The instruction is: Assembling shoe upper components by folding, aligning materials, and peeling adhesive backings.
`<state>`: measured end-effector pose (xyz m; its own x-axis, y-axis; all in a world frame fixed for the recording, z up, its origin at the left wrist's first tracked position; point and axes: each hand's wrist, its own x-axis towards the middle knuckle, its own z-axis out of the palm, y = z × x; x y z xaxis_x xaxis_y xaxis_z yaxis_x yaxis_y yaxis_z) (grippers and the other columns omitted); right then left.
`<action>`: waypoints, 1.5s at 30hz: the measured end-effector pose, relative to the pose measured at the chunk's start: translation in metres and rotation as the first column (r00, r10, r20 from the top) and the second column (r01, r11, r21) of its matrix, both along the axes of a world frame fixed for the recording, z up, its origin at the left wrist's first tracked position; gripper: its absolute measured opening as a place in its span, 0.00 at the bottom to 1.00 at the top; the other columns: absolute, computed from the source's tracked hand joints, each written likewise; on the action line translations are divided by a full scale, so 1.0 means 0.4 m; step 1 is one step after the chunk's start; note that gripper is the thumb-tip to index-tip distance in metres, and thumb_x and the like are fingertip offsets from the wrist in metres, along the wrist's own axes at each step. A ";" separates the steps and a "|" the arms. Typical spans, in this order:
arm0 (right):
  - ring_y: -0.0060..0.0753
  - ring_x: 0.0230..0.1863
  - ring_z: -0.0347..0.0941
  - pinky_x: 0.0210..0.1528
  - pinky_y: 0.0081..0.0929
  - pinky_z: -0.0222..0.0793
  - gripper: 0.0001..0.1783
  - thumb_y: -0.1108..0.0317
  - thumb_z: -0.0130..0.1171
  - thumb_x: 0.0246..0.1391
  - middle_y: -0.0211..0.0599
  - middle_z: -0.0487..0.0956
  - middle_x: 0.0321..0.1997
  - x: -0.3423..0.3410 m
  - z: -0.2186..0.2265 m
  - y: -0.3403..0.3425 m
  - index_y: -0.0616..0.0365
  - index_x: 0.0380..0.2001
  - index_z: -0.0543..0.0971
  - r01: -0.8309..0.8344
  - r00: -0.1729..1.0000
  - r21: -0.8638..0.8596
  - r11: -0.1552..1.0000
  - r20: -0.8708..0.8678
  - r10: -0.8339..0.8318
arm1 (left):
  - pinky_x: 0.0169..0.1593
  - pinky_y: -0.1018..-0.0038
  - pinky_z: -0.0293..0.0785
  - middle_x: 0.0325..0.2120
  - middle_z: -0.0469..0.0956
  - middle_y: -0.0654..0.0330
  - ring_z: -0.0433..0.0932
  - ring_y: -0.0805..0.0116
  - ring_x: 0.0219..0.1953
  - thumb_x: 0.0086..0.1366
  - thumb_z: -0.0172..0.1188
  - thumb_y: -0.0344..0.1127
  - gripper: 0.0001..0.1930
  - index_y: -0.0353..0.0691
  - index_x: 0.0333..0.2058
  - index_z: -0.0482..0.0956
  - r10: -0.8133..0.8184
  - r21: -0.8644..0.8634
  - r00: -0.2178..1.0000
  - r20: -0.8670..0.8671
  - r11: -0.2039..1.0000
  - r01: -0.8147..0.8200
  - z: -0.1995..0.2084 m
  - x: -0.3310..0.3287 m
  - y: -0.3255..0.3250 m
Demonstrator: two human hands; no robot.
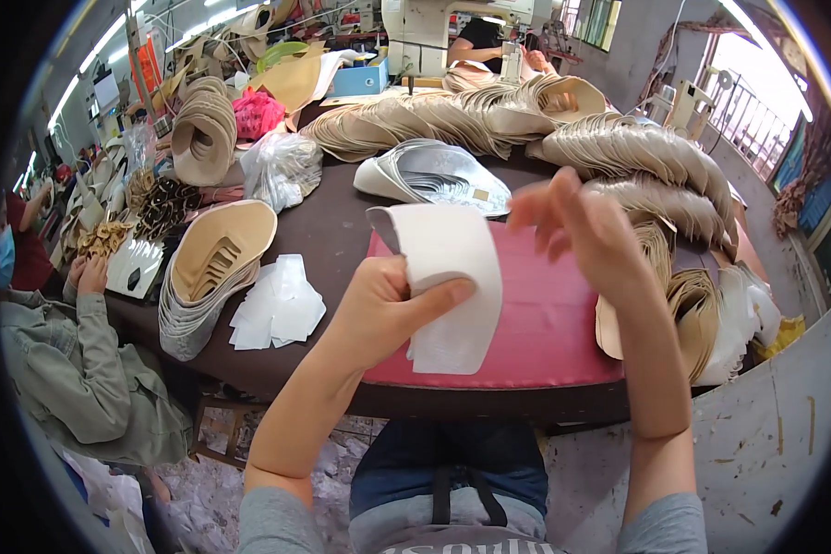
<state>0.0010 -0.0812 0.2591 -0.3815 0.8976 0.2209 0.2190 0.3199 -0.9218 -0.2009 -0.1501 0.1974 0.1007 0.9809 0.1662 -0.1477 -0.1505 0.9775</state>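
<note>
My left hand (388, 300) is closed on a white curved shoe upper piece (454, 268), thumb across its front face and fingers behind. Its grey inner side shows at the top left corner. My right hand (586, 226) hangs in the air to the right of the piece, apart from it, with fingers spread and slightly blurred. Beneath both hands lies a red mat (554, 323) on the dark brown table (337, 208). Just beyond the mat rests a nested stack of white and silvery shoe uppers (434, 171).
Left of the mat are thin white sheets (282, 305) and a stack of beige-lined uppers (217, 254). Long rows of beige uppers (434, 120) line the far side; more bundles (688, 314) sit at right. A co-worker (92, 369) sits at left; another works behind a sewing machine (425, 42).
</note>
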 end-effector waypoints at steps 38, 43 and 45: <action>0.28 0.41 0.69 0.42 0.24 0.67 0.18 0.73 0.67 0.39 0.37 0.70 0.56 0.031 -0.174 -0.033 0.58 0.38 0.78 0.028 0.999 0.970 0.242 -0.018 -0.042 | 0.42 0.72 0.78 0.49 0.75 0.51 0.79 0.61 0.44 0.71 0.46 0.44 0.23 0.32 0.55 0.66 0.044 -0.099 0.900 0.433 0.995 -0.001 0.052 0.122 0.050; 0.27 0.41 0.69 0.41 0.23 0.67 0.13 0.75 0.65 0.40 0.34 0.75 0.48 -0.002 -0.158 -0.080 0.59 0.34 0.80 0.242 0.904 0.393 0.887 -0.423 -0.059 | 0.41 0.74 0.78 0.49 0.75 0.52 0.79 0.64 0.43 0.71 0.46 0.45 0.23 0.33 0.55 0.66 0.067 -0.059 0.949 0.309 0.997 -0.051 0.036 0.108 0.055; 0.27 0.40 0.69 0.41 0.23 0.68 0.12 0.75 0.65 0.41 0.34 0.75 0.46 -0.003 -0.160 -0.080 0.59 0.34 0.80 0.198 0.909 0.302 0.933 -0.413 -0.059 | 0.40 0.75 0.77 0.48 0.76 0.51 0.79 0.65 0.41 0.71 0.46 0.46 0.23 0.32 0.54 0.67 0.097 -0.042 0.948 0.303 0.995 -0.089 0.013 0.103 0.062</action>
<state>-0.0002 -0.1130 0.1952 -0.0883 0.7812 0.6181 -0.0763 0.6134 -0.7861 -0.1595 -0.1252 0.2028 -0.0422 0.9881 0.1476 -0.4251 -0.1515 0.8924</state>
